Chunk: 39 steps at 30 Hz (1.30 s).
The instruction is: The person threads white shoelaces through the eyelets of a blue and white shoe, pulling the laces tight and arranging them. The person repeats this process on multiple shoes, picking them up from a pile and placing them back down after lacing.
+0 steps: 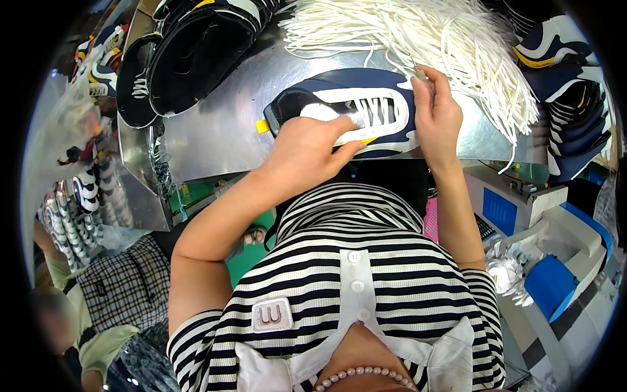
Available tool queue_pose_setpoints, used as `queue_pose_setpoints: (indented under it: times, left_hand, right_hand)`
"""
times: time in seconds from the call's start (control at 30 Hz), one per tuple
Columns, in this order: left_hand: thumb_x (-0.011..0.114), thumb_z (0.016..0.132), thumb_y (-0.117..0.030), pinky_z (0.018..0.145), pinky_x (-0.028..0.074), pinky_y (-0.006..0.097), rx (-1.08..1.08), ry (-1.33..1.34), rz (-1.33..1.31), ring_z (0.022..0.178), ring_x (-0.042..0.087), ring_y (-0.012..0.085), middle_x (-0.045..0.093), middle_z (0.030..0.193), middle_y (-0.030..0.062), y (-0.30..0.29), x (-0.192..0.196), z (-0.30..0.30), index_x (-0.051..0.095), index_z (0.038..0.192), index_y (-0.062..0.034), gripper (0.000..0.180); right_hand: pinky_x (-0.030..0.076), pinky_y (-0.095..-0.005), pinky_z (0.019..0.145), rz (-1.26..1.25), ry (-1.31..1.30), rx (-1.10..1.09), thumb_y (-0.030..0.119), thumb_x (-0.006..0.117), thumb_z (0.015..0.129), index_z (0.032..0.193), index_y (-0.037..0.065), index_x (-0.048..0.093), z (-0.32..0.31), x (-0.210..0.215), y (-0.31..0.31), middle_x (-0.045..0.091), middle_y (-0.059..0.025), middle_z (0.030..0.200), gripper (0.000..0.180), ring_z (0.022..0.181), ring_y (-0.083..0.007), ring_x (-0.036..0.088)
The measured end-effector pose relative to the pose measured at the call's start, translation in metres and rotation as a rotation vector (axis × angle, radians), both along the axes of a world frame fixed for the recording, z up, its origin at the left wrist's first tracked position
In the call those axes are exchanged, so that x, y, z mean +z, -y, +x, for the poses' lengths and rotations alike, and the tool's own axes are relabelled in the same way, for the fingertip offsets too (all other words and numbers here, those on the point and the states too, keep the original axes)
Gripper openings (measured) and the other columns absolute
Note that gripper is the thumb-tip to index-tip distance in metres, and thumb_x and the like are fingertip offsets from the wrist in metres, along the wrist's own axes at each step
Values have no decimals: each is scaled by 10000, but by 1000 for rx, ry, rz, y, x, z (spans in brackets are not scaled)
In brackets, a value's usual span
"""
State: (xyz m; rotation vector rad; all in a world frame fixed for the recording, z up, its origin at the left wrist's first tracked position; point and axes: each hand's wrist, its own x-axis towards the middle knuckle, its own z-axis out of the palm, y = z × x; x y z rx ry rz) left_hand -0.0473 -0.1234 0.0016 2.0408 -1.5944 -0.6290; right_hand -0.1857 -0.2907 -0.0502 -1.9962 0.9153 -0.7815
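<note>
Metal table under shoe upper, seemingly half-laced

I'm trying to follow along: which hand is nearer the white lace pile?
Right. The right hand is close to the near edge of the white lace pile; the left hand is farther away, on the navy shoe upper.

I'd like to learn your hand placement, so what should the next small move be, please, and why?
Perhaps bring the right hand toward the white lacing while the left hand steadies the navy shoe upper. The left hand grips the upper's edge beside the lacing, whereas the right is by the toe end, pinching a small pale thing I can't identify.
</note>
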Motion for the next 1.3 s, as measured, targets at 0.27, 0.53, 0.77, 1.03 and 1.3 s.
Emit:
queue_pose_setpoints:
  times: [0.27,0.53,0.77,1.03,1.3]
  left_hand:
    - [746,835,-242,589,477,384,-181,83,-93,626,632,307,653,706,137,-8,12,23,694,935,-39,232]
    - [745,804,-210,753,489,385,-224,161,-248,893,645,293,672,959,115,-7,39,29,661,1014,-55,274]
    - [809,706,-161,823,381,385,115,239,-580,952,527,241,571,959,34,-26,29,-19,711,854,-127,181]
    - [748,785,-219,800,336,369,277,272,-493,910,511,225,570,900,28,-28,18,-28,732,872,-107,142]
    - [739,803,-214,850,340,362,141,-57,-440,940,457,235,537,931,36,-47,15,-13,721,859,-96,132]
  right_hand:
    - [456,-241,673,543,371,130,179,585,989,1153,9,535,-29,14,18,624,-56,935,242,777,-101,553]
    - [537,-271,778,1006,433,305,81,699,887,1138,45,507,-37,14,4,630,-106,1080,318,904,-145,630]
    - [570,-297,757,1150,685,308,79,654,920,1171,24,496,-28,5,-34,651,-146,1080,302,885,-173,670]
    - [548,-334,896,1167,724,298,131,628,944,1276,-11,495,-22,14,-56,639,-147,1173,385,1017,-206,660]
    - [541,-347,919,1250,727,318,137,598,963,1282,-13,486,-23,17,-68,624,-150,1204,369,1044,-221,652]
